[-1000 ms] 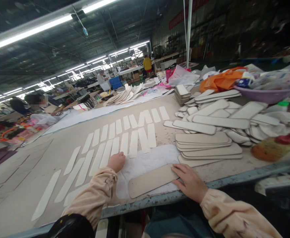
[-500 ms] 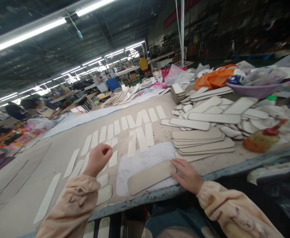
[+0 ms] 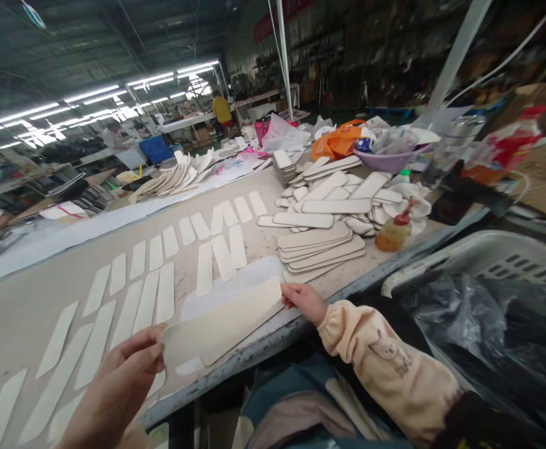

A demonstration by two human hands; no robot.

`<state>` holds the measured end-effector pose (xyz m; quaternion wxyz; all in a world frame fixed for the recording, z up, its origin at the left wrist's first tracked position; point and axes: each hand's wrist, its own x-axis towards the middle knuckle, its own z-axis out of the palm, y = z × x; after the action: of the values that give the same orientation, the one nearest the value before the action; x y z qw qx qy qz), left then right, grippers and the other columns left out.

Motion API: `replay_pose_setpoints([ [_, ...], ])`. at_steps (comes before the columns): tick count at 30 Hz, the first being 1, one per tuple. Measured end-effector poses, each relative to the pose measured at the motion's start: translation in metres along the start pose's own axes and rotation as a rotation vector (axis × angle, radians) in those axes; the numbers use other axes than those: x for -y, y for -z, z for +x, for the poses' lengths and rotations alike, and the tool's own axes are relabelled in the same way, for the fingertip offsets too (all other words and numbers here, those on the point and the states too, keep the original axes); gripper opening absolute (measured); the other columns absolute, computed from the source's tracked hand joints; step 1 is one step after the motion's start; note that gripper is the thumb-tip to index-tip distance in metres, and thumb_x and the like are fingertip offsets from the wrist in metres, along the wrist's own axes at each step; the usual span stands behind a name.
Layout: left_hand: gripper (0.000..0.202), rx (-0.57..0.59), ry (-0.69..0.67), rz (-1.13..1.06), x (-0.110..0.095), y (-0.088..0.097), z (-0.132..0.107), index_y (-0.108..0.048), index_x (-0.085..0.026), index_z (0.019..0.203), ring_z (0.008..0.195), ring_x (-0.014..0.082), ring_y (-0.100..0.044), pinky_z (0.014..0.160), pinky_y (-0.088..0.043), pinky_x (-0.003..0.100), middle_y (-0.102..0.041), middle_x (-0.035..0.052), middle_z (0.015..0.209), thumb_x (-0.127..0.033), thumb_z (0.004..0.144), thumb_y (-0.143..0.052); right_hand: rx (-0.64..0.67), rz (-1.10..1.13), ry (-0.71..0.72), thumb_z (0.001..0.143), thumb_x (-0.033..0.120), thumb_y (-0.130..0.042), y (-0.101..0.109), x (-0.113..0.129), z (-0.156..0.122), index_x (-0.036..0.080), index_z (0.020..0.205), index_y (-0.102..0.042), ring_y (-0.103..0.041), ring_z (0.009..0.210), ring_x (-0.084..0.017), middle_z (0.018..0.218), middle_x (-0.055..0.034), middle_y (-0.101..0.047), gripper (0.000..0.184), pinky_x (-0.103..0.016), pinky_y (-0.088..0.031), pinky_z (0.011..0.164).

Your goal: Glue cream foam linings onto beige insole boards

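Spanning both hands, a pale strip is pinched by the fingers of the left hand and right hand, overlapping the beige panel near the front edge of the desk. The left hand has moved off the laid-out strips; the right fingers, earlier spread on the panel, are drawn together.

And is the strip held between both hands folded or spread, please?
Spread: the strip runs unfolded from left hand to right hand.
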<state>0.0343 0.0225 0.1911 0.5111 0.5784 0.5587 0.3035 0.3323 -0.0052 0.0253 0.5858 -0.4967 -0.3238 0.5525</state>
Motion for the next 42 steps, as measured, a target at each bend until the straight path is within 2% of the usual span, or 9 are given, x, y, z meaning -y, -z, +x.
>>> replay_pose_setpoints([
  [3, 0.022, 0.079, 0.095, -0.225, 0.02, -0.009, -0.002, -0.061, -0.015, 0.07, 0.056, 0.0101, -0.042, 0.054, -0.042, 0.022, -0.048, -0.0013, 0.059, -0.032, 0.06, -0.072, -0.038, 0.052, -0.036, 0.066, 0.05, -0.068, 0.004, 0.005, -0.003, 0.014, 0.082, -0.069, -0.052, 0.057, -0.009, 0.061, 0.0016, -0.056, 0.039, -0.02, -0.047, 0.054],
  [6, 0.02, 0.097, 0.152, -0.361, 0.046, -0.009, -0.003, -0.059, -0.014, 0.066, 0.056, 0.0083, -0.041, 0.053, -0.039, 0.02, -0.046, -0.0022, 0.059, -0.029, 0.064, -0.071, -0.022, 0.082, -0.093, 0.063, 0.042, -0.072, 0.006, 0.007, -0.004, 0.013, 0.077, -0.068, -0.051, 0.052, -0.008, 0.057, 0.0024, -0.056, 0.032, -0.019, -0.047, 0.052],
  [11, 0.021, 0.037, 0.212, -0.47, 0.084, -0.009, -0.002, -0.055, -0.014, 0.063, 0.056, 0.0065, -0.04, 0.051, -0.039, 0.018, -0.043, -0.0042, 0.06, -0.026, 0.067, -0.071, -0.031, 0.11, -0.189, 0.066, 0.026, -0.067, 0.004, 0.007, -0.001, 0.014, 0.075, -0.066, -0.052, 0.048, -0.007, 0.055, 0.0014, -0.057, 0.015, -0.017, -0.048, 0.048],
  [17, 0.024, -0.064, 0.277, -0.545, 0.096, -0.015, 0.003, -0.057, -0.013, 0.064, 0.053, 0.0049, -0.04, 0.049, -0.039, 0.017, -0.046, -0.0052, 0.061, -0.026, 0.059, -0.077, -0.093, 0.096, -0.217, 0.07, 0.02, -0.057, 0.004, 0.007, 0.001, 0.013, 0.075, -0.065, -0.058, 0.055, -0.009, 0.062, -0.001, -0.06, 0.011, -0.019, -0.052, 0.052],
  [20, 0.024, -0.072, 0.293, -0.556, 0.102, -0.015, 0.006, -0.058, -0.013, 0.066, 0.053, 0.0048, -0.04, 0.049, -0.04, 0.018, -0.047, -0.0052, 0.061, -0.026, 0.06, -0.077, -0.096, 0.025, -0.202, 0.072, 0.026, -0.061, 0.001, 0.005, 0.002, 0.013, 0.077, -0.065, -0.061, 0.06, -0.011, 0.067, -0.002, -0.063, 0.015, -0.02, -0.054, 0.057],
  [23, 0.023, -0.043, 0.298, -0.55, 0.111, -0.014, 0.009, -0.058, -0.013, 0.066, 0.052, 0.0049, -0.04, 0.049, -0.039, 0.018, -0.047, -0.0051, 0.061, -0.028, 0.062, -0.075, -0.095, -0.096, -0.185, 0.07, 0.024, -0.066, -0.003, -0.001, 0.004, 0.014, 0.078, -0.064, -0.061, 0.059, -0.011, 0.066, -0.0004, -0.063, 0.013, -0.021, -0.053, 0.059],
  [29, 0.027, -0.024, 0.269, -0.359, 0.123, -0.013, 0.022, -0.052, -0.014, 0.06, 0.049, 0.0053, -0.037, 0.045, -0.031, 0.017, -0.042, -0.0056, 0.053, -0.034, 0.065, -0.069, -0.136, -0.423, -0.123, 0.072, 0.021, -0.059, -0.006, -0.01, 0.014, 0.017, 0.077, -0.061, -0.058, 0.051, -0.012, 0.059, 0.0026, -0.061, 0.007, -0.021, -0.048, 0.051],
  [33, 0.03, -0.084, 0.283, -0.096, 0.128, -0.013, 0.036, -0.054, -0.014, 0.062, 0.044, 0.0052, -0.035, 0.041, -0.022, 0.017, -0.042, -0.0063, 0.048, -0.041, 0.064, -0.066, -0.176, -0.67, -0.062, 0.069, 0.019, -0.059, -0.004, -0.011, 0.018, 0.019, 0.076, -0.063, -0.059, 0.056, -0.013, 0.062, 0.0023, -0.063, 0.008, -0.022, -0.046, 0.056],
  [42, 0.024, -0.094, 0.241, 0.415, 0.144, -0.009, 0.052, -0.055, -0.018, 0.06, 0.038, 0.0104, -0.044, 0.041, -0.029, 0.02, -0.05, -0.0037, 0.04, -0.038, 0.07, -0.05, -0.158, -1.007, -0.024, 0.069, 0.021, -0.058, -0.003, -0.007, 0.019, 0.021, 0.079, -0.066, -0.061, 0.068, -0.014, 0.068, 0.0023, -0.066, 0.013, -0.024, -0.043, 0.067],
])
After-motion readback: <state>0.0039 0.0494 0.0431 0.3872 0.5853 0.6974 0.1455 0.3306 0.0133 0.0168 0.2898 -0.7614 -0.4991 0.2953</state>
